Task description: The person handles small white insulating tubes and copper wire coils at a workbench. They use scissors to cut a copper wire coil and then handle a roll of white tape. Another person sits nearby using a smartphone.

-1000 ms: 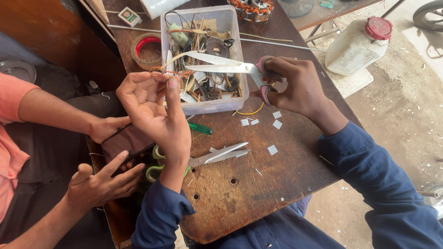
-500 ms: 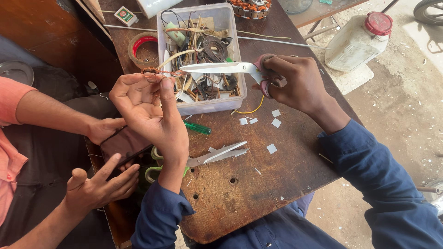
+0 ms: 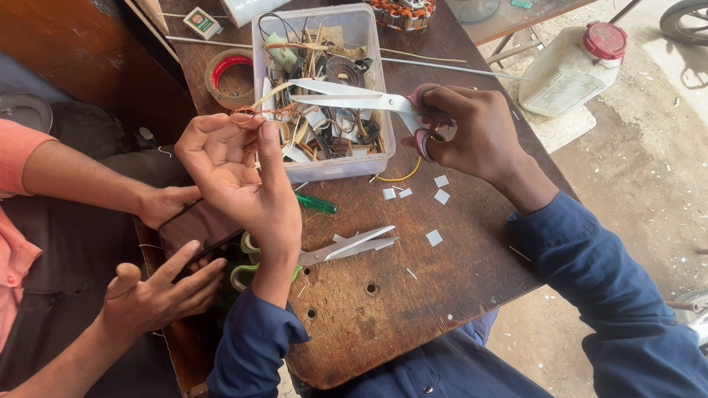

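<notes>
Head view: left hand [image 3: 236, 177] pinches a copper wire loop [image 3: 254, 114] at its fingertips while right hand [image 3: 472, 133], closed on scissors [image 3: 354, 99] with parted blades, points them leftward at it above the desk [image 3: 442, 287].

box [image 3: 324, 168] behind spare scissors [image 3: 346, 247] on table [image 3: 413, 309], jug [image 3: 571, 70] right

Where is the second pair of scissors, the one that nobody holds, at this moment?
In the head view, the spare scissors lie on the wooden table, just right of the left hand's wrist, below the clear plastic box and the green screwdriver.
</notes>
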Motion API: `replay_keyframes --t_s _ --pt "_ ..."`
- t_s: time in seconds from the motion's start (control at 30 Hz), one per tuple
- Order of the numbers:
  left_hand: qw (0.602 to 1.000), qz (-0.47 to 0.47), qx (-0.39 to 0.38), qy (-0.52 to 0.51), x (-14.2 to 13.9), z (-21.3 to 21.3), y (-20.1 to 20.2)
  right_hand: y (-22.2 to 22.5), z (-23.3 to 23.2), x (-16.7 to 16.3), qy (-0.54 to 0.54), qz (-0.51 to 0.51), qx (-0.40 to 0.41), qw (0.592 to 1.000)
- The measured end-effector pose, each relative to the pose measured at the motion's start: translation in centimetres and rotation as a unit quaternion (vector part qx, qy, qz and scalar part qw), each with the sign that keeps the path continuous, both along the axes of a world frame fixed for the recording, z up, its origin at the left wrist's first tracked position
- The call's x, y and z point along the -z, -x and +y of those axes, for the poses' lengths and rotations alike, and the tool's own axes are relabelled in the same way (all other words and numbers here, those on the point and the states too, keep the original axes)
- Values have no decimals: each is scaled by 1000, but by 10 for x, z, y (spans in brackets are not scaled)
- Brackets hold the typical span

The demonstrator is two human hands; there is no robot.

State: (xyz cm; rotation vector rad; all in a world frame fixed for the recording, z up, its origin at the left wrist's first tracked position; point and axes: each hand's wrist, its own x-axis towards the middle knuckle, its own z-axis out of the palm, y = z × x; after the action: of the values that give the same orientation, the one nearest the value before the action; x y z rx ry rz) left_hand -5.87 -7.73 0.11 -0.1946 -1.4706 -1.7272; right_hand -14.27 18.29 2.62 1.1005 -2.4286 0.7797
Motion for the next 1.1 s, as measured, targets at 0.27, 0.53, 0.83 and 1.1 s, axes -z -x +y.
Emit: replay_keyframes --t_s 0.27,0.53,0.83,1.1 --pt "1000 -22 -3 18 -5 2 1 3 1 4 -24 -19 51 998" --pt "945 -86 -77 307 -12 5 3 3 1 2 -20 -17 57 998" --pt "917 -96 -96 374 -21 8 -1 4 2 2 17 -17 65 998" --pt "945 5 -31 324 -27 10 -17 6 8 2 20 -2 87 996"
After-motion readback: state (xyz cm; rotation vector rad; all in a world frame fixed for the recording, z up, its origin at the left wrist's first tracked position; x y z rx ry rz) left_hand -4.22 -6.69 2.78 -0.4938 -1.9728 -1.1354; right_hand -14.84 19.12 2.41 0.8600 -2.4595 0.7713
